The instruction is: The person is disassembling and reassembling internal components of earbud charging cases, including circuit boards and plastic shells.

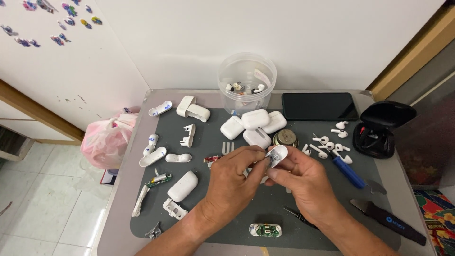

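Small white shell piece (276, 155), tilted, above mat.

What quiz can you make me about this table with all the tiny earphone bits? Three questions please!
1. True or false: both hands are holding one small white earphone part together.
2. What sits inside the clear plastic tub at the back? A) small earphone pieces B) water C) coins
3. What colour is the handle of the tool lying right of the hands?

Key
1. True: the left hand and right hand both pinch the white part above the grey mat.
2. A
3. Blue
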